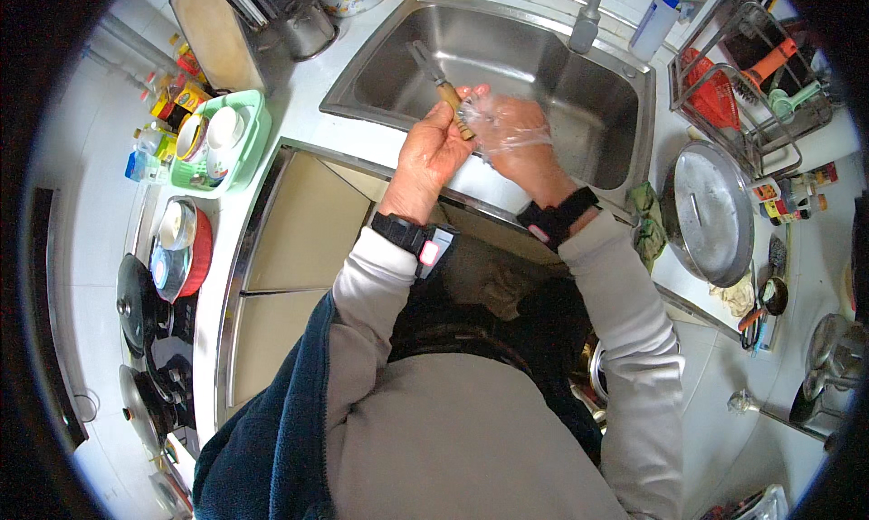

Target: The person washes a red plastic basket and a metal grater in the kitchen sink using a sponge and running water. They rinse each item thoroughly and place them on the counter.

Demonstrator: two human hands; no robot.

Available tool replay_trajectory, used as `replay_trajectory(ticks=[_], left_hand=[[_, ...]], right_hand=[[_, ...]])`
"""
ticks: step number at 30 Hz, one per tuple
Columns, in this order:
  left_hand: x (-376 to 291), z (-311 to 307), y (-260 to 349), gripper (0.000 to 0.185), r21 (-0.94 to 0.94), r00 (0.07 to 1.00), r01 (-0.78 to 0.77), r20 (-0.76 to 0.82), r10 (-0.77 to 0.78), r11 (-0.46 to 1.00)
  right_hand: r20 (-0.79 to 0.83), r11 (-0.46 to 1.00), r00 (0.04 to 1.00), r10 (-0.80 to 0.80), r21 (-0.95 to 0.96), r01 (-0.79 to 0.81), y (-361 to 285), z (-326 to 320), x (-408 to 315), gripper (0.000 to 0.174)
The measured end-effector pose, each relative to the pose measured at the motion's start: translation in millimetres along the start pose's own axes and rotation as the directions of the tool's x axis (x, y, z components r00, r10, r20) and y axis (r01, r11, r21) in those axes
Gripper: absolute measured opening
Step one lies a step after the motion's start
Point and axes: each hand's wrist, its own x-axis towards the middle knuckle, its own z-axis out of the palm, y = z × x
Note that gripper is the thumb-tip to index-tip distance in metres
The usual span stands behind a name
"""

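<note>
My left hand (434, 146) holds the wooden handle of a peeler-like tool (450, 98), whose metal end points up and left over the sink. Clear, crumpled plastic film or a thin plastic bag (499, 121) lies around the fingers and palm of my right hand (519, 140), which is close against the handle's lower end. Whether the right fingers grip the film or the handle cannot be told. Both hands are above the front rim of the stainless steel sink (434, 65). The faucet (584, 32) stands at the sink's back right.
Left of the sink are a green plastic basket (254, 130) with bowls, a cutting board (212, 38) and a metal pot (309, 28). To the right stand a large metal lid or pan (713, 208), a green cloth (648, 225) and a wire rack (733, 79). Lidded pans are at far left.
</note>
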Motion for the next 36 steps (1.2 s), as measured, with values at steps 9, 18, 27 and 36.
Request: replay_trajectory(ticks=[9, 18, 27, 36], left_hand=[[2, 3, -14, 0.024, 0.083, 0.991, 0.124, 0.04, -0.128, 0.989], [-4, 5, -23, 0.023, 0.146, 0.973, 0.122, 0.176, -0.147, 0.982], [-1, 9, -58, 0.028, 0.466, 0.999, 0.022, 0.019, -0.035, 0.885], [-4, 16, -77, 0.03, 0.921, 0.913, -0.365, 0.326, 0.245, 0.134]], right_hand=[[-0.379, 0.971, 0.901, -0.213, -0.183, 0.152, 37, -14, -7, 0.018], [-0.338, 0.926, 0.926, -0.165, -0.377, 0.027, 62, -14, -11, 0.017], [-0.134, 0.922, 0.943, 0.303, 0.291, -0.255, 30, -2, -24, 0.036], [-0.056, 0.968, 0.967, 0.25, -0.013, -0.251, 21, -16, -33, 0.037]])
